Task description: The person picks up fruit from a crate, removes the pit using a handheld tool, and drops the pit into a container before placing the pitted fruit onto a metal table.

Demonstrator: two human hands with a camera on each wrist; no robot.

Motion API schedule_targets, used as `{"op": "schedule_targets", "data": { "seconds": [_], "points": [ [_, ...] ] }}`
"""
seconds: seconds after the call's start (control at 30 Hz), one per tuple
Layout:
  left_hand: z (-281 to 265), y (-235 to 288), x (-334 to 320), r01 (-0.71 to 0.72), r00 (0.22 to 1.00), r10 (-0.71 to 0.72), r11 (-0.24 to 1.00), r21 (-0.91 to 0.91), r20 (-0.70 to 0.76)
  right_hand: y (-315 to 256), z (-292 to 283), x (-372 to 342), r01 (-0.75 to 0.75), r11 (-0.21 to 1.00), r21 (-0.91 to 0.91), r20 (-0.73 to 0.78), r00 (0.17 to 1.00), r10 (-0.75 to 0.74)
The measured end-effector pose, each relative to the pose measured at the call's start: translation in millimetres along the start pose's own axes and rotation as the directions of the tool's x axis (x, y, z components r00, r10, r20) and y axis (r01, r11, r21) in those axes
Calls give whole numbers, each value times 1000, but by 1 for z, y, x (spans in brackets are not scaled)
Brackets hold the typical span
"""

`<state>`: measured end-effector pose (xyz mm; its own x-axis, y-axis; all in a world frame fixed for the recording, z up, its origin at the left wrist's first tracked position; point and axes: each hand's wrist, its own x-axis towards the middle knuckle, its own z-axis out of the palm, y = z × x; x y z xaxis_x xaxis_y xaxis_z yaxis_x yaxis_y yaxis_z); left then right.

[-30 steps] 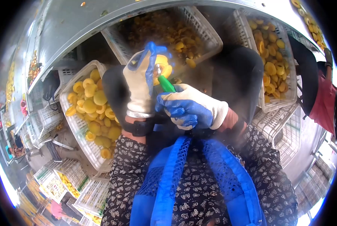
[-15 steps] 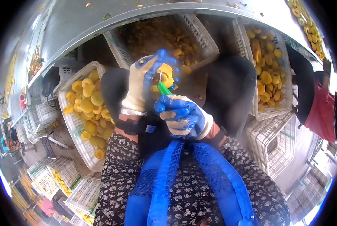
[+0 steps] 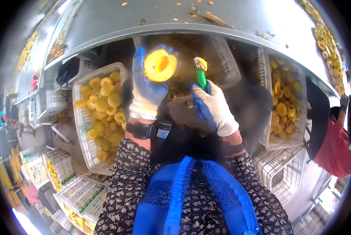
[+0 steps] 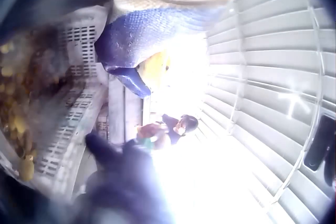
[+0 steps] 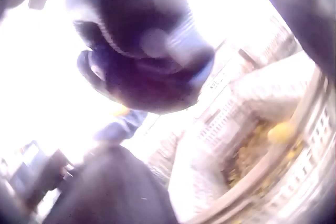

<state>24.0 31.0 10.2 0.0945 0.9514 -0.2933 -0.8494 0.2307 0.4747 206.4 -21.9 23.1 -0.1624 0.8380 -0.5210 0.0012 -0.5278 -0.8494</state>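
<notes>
In the head view my gloved left hand [image 3: 146, 88] holds a yellow peach half [image 3: 156, 73], its cut face and pit hollow turned up. The left wrist view shows blue-coated fingers [image 4: 137, 37] bent around the yellow fruit [image 4: 153, 69]. To the right, my gloved right hand [image 3: 214, 107] grips a green-handled pitting tool [image 3: 201, 79] with a metal end. A small yellow piece [image 3: 202, 64] sits at that metal tip, apart from the peach half. Both hands are above the lap, near a white crate [image 3: 232, 68] of scraps. Glare washes out much of both wrist views.
A crate of peach halves [image 3: 79, 129] stands at the left and another [image 3: 266, 135] at the right. A metal table [image 3: 246, 15] with scattered bits crosses the front. An upturned crate [image 3: 277, 166] lies at lower right; a person in red [image 3: 336, 147] is beyond it.
The hands have drawn apart; the right hand took the tool out of the peach half, with a yellow piece at its tip. The left hand has turned the fruit's hollow upward.
</notes>
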Motion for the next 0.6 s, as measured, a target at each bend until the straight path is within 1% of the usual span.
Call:
{"op": "schedule_targets", "data": {
  "seconds": [0.03, 0.07, 0.1, 0.13, 0.17, 0.2, 0.23, 0.27, 0.33, 0.37, 0.4, 0.43, 0.47, 0.5, 0.53, 0.57, 0.6],
  "points": [
    [2, 7, -6, 3, 1000, -3, 1000, -25, 12, 9, 0, 10, 136, 925, -354, -93, 979, -179],
    [3, 16, -10, -27, 999, 27, 999, -24, 20, 23, 0, 20, 212, 713, -668, -113, 918, -379],
    [2, 24, -15, -57, 998, 58, 998, -25, 26, 29, 3, 27, 191, 733, -653, -96, 939, -330],
    [1, 31, -22, -82, 996, 83, 996, -28, 28, 46, 1, 43, 99, 538, -837, -3, 983, -184],
    [2, 37, -29, -114, 993, 114, 993, -11, 12, 74, -3, 52, 95, 421, -902, 44, 991, -129],
    [1, 43, -31, -152, 988, 152, 988, 37, 14, 75, 2, 55, 98, 295, -951, 76, 994, -83],
    [-1, 46, -35, -191, 982, 191, 978, 79, 14, 75, 1, 53, 114, 274, -955, 87, 990, -110],
    [-5, 46, -42, -216, 976, 217, 969, 117, 5, 64, 5, 43, 144, 330, -933, 94, 982, -163],
    [-5, 47, -43, -215, 975, 220, 968, 130, -26, 42, 10, 37, 208, 430, -879, 78, 951, -300],
    [-6, 45, -46, -202, 976, 211, 970, 136, -51, 43, 14, 33, 248, 334, -909, 91, 901, -423],
    [-5, 41, -49, -224, 970, 239, 953, 204, -51, 38, 14, 29, 205, 647, -734, 32, 963, -269],
    [-2, 40, -46, -251, 962, 270, 929, 273, -33, 25, 12, 31, 109, 875, -471, 23, 994, -111],
    [0, 39, -43, -285, 951, 308, 897, 337, -16, -3, 18, 27, -24, 987, -161, 74, 997, 37],
    [-1, 36, -45, -360, 917, 395, 775, 519, 46, -26, 28, 8, -5, 989, -145, 74, 997, 16],
    [-2, 34, -46, -419, 879, 457, 611, 672, 132, -41, 33, -10, -28, 999, 45, 184, 983, 19],
    [-1, 34, -43, -475, 830, 503, 407, 780, 243, -49, 36, -20, -70, 995, 69, 281, 959, 48],
    [0, 34, -43, -449, 852, 479, 459, 767, 212, -52, 40, -26, -117, 989, 84, 381, 921, 77]
  ]
}}
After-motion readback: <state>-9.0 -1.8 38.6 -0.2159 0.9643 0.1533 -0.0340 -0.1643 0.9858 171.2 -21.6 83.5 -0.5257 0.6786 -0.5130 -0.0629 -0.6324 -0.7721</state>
